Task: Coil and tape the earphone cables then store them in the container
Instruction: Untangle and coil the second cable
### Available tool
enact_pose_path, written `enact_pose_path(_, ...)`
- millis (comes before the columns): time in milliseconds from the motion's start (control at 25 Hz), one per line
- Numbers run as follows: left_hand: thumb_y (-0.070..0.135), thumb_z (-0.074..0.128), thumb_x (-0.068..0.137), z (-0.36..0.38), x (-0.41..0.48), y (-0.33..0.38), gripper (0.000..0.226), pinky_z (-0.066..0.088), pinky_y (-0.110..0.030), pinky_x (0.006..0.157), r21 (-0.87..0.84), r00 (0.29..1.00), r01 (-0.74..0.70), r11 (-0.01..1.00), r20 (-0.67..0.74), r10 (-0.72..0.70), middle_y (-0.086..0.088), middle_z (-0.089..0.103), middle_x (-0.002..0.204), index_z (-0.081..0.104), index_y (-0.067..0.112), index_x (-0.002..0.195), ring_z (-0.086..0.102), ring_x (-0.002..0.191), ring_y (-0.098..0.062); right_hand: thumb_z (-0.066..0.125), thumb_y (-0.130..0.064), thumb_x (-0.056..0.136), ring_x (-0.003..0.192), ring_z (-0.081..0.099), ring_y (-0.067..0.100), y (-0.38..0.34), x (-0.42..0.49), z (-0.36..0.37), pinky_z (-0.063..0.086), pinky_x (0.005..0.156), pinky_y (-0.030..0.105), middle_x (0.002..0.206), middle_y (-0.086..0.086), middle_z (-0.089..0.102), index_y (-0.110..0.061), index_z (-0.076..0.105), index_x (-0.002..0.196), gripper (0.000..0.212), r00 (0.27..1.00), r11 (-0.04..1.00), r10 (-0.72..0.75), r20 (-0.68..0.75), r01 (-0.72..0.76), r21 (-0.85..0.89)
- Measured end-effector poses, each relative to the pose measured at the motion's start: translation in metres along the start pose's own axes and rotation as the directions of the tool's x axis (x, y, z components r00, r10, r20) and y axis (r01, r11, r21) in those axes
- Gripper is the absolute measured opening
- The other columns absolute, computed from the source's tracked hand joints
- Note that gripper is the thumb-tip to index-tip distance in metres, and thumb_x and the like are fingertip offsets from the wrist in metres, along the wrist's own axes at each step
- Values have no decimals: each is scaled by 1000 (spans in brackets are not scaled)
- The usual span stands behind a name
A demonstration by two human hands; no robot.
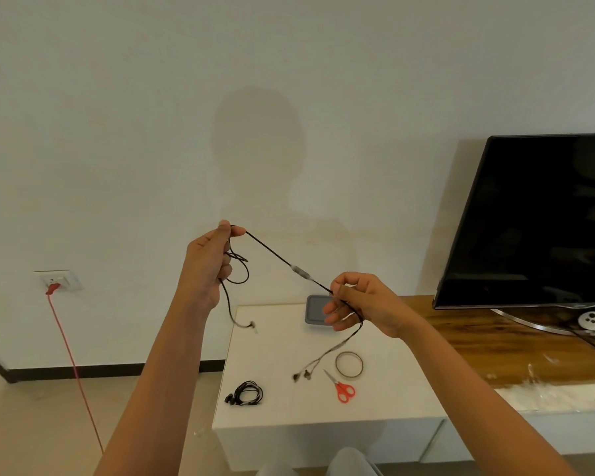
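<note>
One coiled earphone set [246, 393] done on the worktop [272, 338]; second cable [275, 250] pinched taut between left hand [208, 261] and right hand [361, 304], uncoiled, untaped, unstored.

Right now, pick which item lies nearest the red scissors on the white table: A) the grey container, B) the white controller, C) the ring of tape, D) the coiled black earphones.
C: the ring of tape lies just above and to the right of the red scissors; the other items sit farther off.
</note>
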State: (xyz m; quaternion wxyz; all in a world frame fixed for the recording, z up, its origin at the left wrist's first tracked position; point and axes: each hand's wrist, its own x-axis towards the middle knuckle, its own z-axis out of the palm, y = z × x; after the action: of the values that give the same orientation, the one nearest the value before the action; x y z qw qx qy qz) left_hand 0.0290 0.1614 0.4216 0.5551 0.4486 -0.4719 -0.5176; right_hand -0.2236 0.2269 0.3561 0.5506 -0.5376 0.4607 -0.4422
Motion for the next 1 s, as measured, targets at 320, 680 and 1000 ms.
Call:
enact_pose_path(320, 39, 51, 94, -5, 4, 11, 33, 19, -21, 45, 208, 982, -186, 960, 7, 189, 11, 33, 49, 73, 22, 77, 23, 44, -8, 46, -17, 97, 74, 70, 30, -4, 5, -1, 59, 72, 44, 100, 13, 70, -5, 56, 91, 17, 985, 992, -89, -150, 102, 75)
enact_pose_path(680, 38, 50, 95, 0, 5, 24, 32, 26, -20, 52, 264, 969, -238, 935, -7, 248, 17, 42, 40, 71, 21, 77, 32, 50, -4, 46, -20, 96, 73, 70, 29, 2, 8, 5, 59, 67, 42, 95, 11, 68, -7, 55, 91, 16, 985, 979, -115, -128, 134, 151)
enact_pose_path(1000, 37, 52, 94, 0, 4, 26, 32, 45, -24, 70, 272, 960, -255, 928, -46, 277, 7, 43, 45, 72, 21, 75, 51, 54, -15, 45, -16, 96, 67, 68, 24, 2, 6, 5, 58, 68, 38, 86, 7, 63, -6, 57, 84, 19, 986, 974, -128, -104, 145, 176)
